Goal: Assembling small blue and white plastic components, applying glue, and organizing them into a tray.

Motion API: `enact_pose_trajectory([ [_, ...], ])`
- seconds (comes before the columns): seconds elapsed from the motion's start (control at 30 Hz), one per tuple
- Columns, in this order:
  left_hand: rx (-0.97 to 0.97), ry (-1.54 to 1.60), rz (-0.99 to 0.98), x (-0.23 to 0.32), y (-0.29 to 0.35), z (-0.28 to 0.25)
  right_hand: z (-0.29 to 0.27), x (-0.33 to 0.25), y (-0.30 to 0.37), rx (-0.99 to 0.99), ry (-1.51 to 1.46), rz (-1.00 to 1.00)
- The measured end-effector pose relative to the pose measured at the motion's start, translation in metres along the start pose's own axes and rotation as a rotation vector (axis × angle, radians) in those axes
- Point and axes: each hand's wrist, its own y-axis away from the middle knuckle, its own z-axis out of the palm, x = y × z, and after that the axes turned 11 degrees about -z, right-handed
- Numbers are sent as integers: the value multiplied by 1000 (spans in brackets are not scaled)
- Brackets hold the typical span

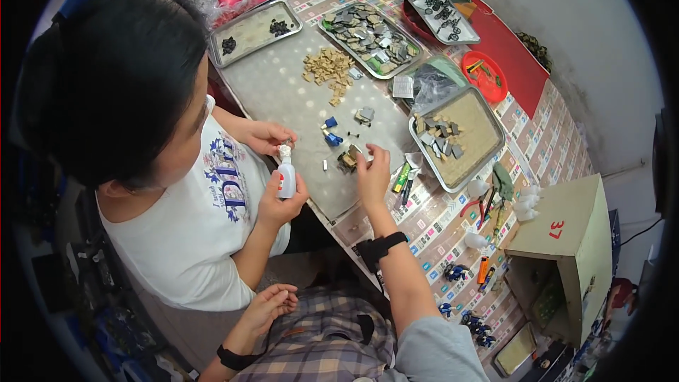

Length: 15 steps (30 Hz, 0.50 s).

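A small tan-and-dark part [347,159] lies on the near end of the grey mat [276,85]. The right hand [373,178] reaches over the mat's right side, fingertips at the part; whether they pinch it, I cannot tell. The left hand [270,307] is loosely curled below the mat, its grip unclear. Blue pieces [333,139] and a tan heap [328,71] lie farther up the mat. Left of it, a co-worker [184,240] holds a white bottle [286,182]. Right of it, a metal tray [477,124] sits on the patterned worktop [541,152]; a pale wall [594,42] stands beyond.
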Motion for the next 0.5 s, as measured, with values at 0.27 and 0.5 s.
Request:
enact_pose_trajectory([
  [0.27, -17, -27, 6, 4, -1, 11, 0, 28, -11, -238, 58, 77],
  [0.5, -131, -159, 37, 14, -7, 28, -91, -43, 26, -342, -457, 187],
])
